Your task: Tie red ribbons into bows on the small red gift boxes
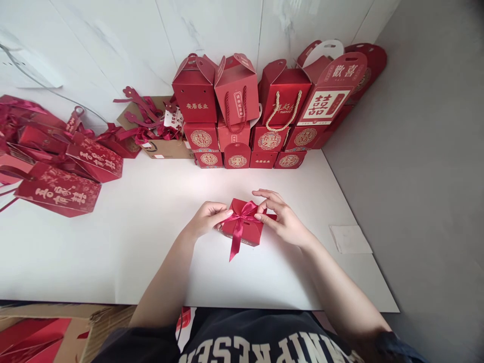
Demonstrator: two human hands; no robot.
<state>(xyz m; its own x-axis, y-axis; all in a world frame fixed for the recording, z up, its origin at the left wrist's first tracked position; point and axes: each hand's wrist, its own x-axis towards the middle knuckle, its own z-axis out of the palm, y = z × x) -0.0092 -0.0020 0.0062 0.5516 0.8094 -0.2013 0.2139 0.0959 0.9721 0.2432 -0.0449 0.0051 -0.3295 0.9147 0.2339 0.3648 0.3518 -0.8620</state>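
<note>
A small red gift box (247,233) lies on the white table in front of me. Across its top runs a shiny magenta ribbon (236,239), tied in a bow, with one tail hanging over the near side. My left hand (209,218) pinches a part of the ribbon at the box's left edge between thumb and fingers. On the other side, my right hand (280,217) pinches the bow's right part with thumb and index finger, its other fingers raised. The ribbon parts inside both pinches are largely hidden.
Stacked red gift boxes (194,103) stand along the tiled wall. A cardboard box (166,148) of ribbons and tags sits left of them. More red boxes (60,189) pile up at the left. A white paper (350,239) lies near the grey wall; an open carton (81,322) stands below the table.
</note>
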